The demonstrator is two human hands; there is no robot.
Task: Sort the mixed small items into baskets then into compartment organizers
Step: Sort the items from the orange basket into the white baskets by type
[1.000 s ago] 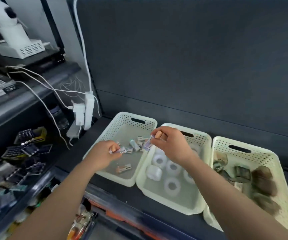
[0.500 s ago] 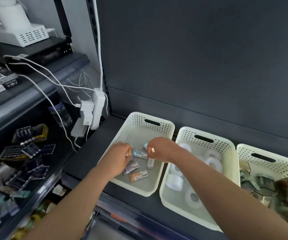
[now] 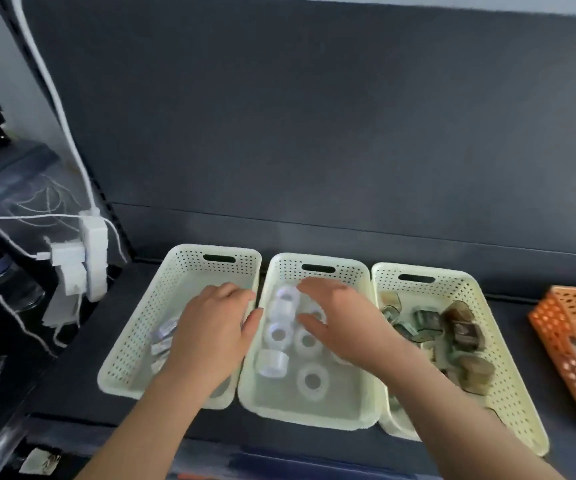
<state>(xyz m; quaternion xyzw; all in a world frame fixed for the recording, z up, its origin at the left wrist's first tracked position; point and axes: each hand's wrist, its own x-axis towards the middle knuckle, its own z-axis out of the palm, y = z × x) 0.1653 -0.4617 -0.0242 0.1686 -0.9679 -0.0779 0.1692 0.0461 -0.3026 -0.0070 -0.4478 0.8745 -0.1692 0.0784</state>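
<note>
Left hand, centre frame, hovers palm down over the left basket, fingers loosely spread and holding nothing. Right hand is likewise open and empty, spread above the tape rolls in the middle basket. Half a second ago both hands pinched small packets over the left basket; those are now released, so that batch looks sorted and the rolls may be next. The small packets lie flat at the basket's left side, long axes seemingly running left to right, though blur makes this uncertain. Most rolls lie flat, holes facing up. Both baskets run lengthwise from lower to upper frame.
</note>
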